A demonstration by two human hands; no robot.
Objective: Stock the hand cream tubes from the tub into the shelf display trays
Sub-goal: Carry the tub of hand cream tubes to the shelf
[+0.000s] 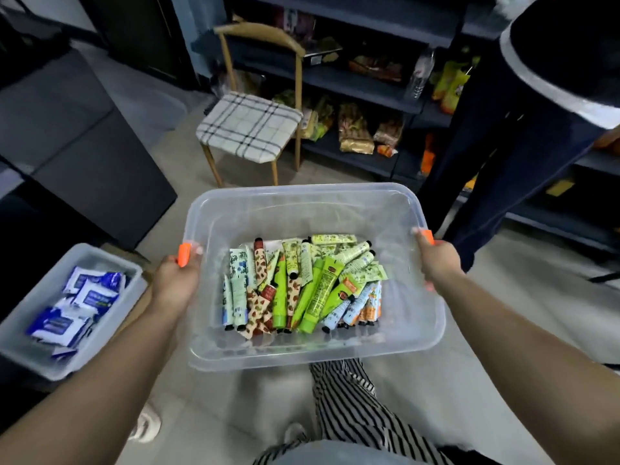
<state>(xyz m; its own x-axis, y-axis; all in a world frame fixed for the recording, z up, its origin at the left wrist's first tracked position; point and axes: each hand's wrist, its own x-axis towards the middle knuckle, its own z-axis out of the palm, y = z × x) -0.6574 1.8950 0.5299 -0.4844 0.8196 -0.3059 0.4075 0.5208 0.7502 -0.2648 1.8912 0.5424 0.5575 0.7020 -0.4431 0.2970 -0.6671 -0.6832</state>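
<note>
Both hands, left (176,280) and right (436,260), fingers curled over opposite rims of tub (302,199) of tubes (302,283)

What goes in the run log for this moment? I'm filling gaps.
phase: carrying | left hand: holds tub rim | right hand: holds rim | hand cream tubes: all in tub | shelf: ahead

Hand cream tubes (302,286) lie in the tub (302,203); chair (250,125) behind; bin (37,330) left.

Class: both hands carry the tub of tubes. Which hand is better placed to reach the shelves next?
Probably the right hand: the shelves lie ahead and to the right. The left hand holds the tub on the far side.
</note>
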